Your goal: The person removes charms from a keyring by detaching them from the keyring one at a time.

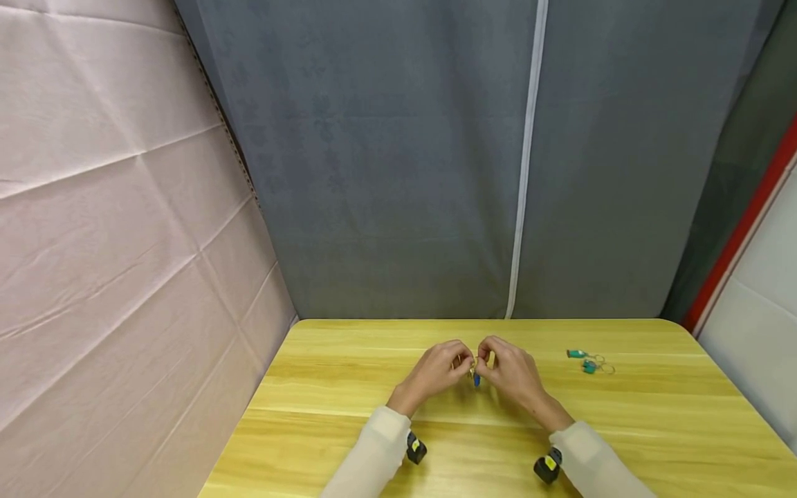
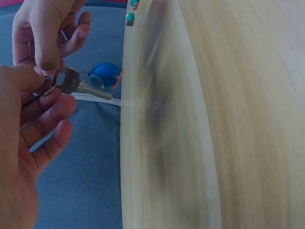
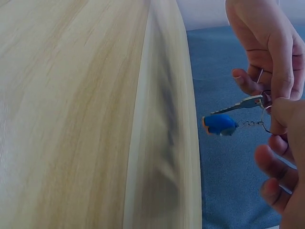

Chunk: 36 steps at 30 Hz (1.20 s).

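Above the wooden table, my left hand (image 1: 436,370) and my right hand (image 1: 512,372) meet fingertip to fingertip. Between them hangs a metal key (image 3: 243,103) beside a blue keychain charm (image 3: 219,124) on a short chain. In the left wrist view, the left thumb and fingers pinch a split ring (image 2: 45,93) at the head of the key. The right wrist view shows the right thumb and finger gripping the ring that bears the charm's chain. Fingertips cover part of the rings, so I cannot tell whether key and charm share one ring.
Two green keychain charms (image 1: 576,353) with rings lie on the table (image 1: 349,387) to the right of the hands. A grey curtain (image 1: 398,173) hangs behind the table, and a pale cloth wall (image 1: 124,242) stands at the left.
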Each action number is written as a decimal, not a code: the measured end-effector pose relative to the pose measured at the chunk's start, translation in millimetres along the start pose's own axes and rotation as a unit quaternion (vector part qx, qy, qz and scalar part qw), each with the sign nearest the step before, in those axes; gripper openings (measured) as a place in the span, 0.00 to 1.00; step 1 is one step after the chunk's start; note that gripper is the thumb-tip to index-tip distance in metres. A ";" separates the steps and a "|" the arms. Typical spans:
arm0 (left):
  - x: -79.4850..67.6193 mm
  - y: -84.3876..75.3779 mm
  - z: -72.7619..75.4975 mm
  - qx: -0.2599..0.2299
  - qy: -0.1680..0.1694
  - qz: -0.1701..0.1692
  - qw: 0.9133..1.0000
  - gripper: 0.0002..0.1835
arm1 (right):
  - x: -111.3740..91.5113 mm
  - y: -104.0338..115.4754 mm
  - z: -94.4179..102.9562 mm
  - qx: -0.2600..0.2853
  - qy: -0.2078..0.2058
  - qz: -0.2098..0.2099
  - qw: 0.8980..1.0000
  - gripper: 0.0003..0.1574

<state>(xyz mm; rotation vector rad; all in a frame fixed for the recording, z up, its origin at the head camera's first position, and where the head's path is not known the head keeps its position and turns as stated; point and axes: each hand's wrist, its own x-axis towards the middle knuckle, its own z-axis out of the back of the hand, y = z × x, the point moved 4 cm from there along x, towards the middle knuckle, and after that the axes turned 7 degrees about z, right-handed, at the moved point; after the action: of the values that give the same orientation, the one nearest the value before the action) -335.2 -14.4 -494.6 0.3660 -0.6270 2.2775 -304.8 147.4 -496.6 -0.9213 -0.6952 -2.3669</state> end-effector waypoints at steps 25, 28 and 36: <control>-0.7 -3.0 -1.0 0.031 -0.006 -0.011 0.999 0.08 | -1.7 -1.4 2.0 0.022 0.031 0.054 0.998 0.05; -0.5 -3.4 -1.1 0.035 -0.006 -0.011 0.999 0.08 | -1.3 -1.5 2.7 0.024 0.034 0.058 0.997 0.06; 0.4 -4.1 -1.2 0.050 -0.007 -0.010 0.999 0.08 | 0.5 0.8 3.9 0.019 0.047 0.072 0.996 0.10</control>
<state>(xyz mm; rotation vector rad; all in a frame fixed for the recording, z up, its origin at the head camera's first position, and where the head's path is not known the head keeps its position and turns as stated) -332.6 -11.0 -494.1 0.4360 -0.5153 2.2940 -302.9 149.1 -493.5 -0.8108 -0.6155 -2.2466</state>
